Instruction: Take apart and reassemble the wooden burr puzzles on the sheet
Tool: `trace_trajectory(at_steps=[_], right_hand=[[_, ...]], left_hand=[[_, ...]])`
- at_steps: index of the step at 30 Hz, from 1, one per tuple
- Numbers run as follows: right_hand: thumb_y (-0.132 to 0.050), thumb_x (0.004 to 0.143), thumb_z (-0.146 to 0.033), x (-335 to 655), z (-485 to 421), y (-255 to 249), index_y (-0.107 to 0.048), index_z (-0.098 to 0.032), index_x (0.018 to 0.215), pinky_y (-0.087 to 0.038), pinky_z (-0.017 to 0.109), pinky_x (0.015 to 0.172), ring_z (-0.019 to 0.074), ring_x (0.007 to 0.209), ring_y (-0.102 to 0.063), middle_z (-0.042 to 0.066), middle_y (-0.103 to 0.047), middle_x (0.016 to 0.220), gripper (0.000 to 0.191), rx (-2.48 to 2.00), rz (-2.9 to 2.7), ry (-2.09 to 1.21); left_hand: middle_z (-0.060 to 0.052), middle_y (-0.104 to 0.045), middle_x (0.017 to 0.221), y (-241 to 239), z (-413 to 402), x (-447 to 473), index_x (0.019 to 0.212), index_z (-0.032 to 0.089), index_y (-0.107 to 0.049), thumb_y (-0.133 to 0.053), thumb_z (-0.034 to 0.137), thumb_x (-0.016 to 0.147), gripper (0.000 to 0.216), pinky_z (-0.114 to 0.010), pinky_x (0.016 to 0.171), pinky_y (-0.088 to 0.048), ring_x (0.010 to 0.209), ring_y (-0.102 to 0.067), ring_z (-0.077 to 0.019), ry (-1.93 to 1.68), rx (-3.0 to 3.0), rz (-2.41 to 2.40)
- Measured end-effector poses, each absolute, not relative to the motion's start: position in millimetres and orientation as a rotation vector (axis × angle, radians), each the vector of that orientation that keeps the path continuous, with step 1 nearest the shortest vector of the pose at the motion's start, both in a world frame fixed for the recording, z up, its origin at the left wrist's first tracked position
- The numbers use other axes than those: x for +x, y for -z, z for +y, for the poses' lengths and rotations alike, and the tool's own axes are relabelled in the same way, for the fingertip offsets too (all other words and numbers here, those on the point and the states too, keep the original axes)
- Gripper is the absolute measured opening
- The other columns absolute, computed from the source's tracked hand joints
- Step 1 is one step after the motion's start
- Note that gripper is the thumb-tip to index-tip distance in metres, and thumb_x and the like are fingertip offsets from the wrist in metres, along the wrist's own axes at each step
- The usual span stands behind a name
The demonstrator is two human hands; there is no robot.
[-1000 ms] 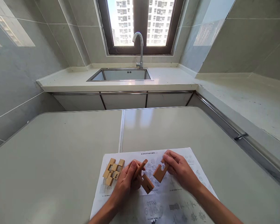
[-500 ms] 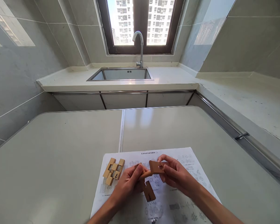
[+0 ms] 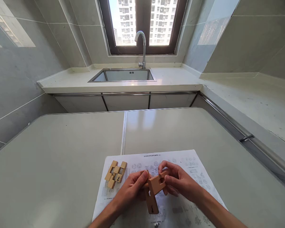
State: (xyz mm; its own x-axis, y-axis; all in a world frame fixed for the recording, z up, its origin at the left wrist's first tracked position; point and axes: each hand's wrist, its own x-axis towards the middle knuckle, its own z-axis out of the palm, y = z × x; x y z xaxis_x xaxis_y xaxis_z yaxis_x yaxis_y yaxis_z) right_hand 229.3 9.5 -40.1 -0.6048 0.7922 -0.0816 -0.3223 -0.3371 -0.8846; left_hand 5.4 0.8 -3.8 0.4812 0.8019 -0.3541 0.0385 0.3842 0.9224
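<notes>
Over the printed sheet [image 3: 178, 155], my left hand [image 3: 133, 186] is closed on a wooden puzzle piece [image 3: 152, 204], a flat brown block with a slot and a dark mark near its lower end. A thin part of the pieces shows by my left thumb. My right hand [image 3: 178, 179] pinches another flat puzzle piece [image 3: 158, 183] with a cut-out, tilted and touching the first one. How far they interlock is hidden by my fingers. Left of my hands, an interlocked group of lighter wooden puzzle pieces [image 3: 116, 174] lies on the sheet, one of them numbered.
The sheet lies on a pale table [image 3: 61, 158] with a seam [image 3: 123, 133] running away from me. Beyond stands a white counter [image 3: 175, 76] with a sink [image 3: 125, 75] and a tap [image 3: 143, 50] under a window. A metal rail [image 3: 223, 112] runs along the right side.
The piece in my right hand has moved left and down, turned, and now meets the pieces in my left hand. The marked piece hangs slightly lower and more upright.
</notes>
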Motion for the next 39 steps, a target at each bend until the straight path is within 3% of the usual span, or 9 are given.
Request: trace_trajectory(at_steps=[7,12,19,28,34,39], right_hand=[[-0.076,0.092,-0.056,227,9,33,-0.057,-0.020,0.102,-0.037,0.024,0.056,0.0092,0.050,-0.050,-0.003,-0.065,0.064,0.042,-0.681,-1.231,-2.004],[-0.067,0.099,-0.052,227,8,29,-0.057,-0.019,0.105,-0.029,0.023,0.051,0.0083,0.049,-0.048,-0.001,-0.067,0.069,0.035,-0.740,-1.239,-2.003],[-0.065,0.101,-0.053,224,9,25,-0.055,-0.020,0.105,-0.023,0.021,0.046,0.0054,0.046,-0.049,0.000,-0.070,0.076,0.035,-0.759,-1.275,-2.046],[-0.063,0.103,-0.050,217,5,37,-0.050,-0.022,0.107,-0.038,0.017,0.044,0.0058,0.047,-0.058,-0.001,-0.069,0.085,0.031,-0.724,-1.321,-2.075],[-0.064,0.103,-0.048,215,4,41,-0.048,-0.023,0.107,-0.037,0.014,0.039,0.0050,0.043,-0.058,-0.002,-0.070,0.085,0.030,-0.736,-1.282,-2.055],[-0.063,0.102,-0.053,214,1,39,-0.043,-0.024,0.100,-0.034,0.014,0.036,0.0048,0.039,-0.051,-0.001,-0.073,0.078,0.035,-0.690,-1.310,-2.114]], left_hand=[[-0.001,-0.051,0.071,6,1,4,0.076,0.017,-0.060,-0.053,0.083,0.087,0.067,-0.025,0.059,-0.029,0.067,-0.039,-0.0151,-0.576,1.106,0.920],[0.001,-0.047,0.069,9,-1,3,0.075,0.018,-0.059,-0.059,0.081,0.085,0.064,-0.025,0.059,-0.031,0.065,-0.039,-0.0147,-0.629,1.035,0.942],[0.000,-0.054,0.073,9,0,4,0.090,0.019,-0.061,-0.056,0.076,0.091,0.058,-0.026,0.060,-0.037,0.065,-0.049,-0.0158,-0.662,0.967,0.839],[0.000,-0.060,0.084,11,-2,0,0.092,0.021,-0.052,-0.048,0.067,0.101,0.047,-0.028,0.070,-0.040,0.077,-0.055,-0.0171,-0.607,1.027,0.834],[0.000,-0.059,0.086,11,0,2,0.094,0.022,-0.053,-0.051,0.065,0.101,0.043,-0.030,0.072,-0.045,0.077,-0.061,-0.0184,-0.633,0.923,0.752],[-0.001,-0.056,0.099,16,3,2,0.088,0.020,-0.056,-0.062,0.054,0.100,0.037,-0.027,0.069,-0.047,0.076,-0.060,-0.0140,-0.741,0.857,0.698]])
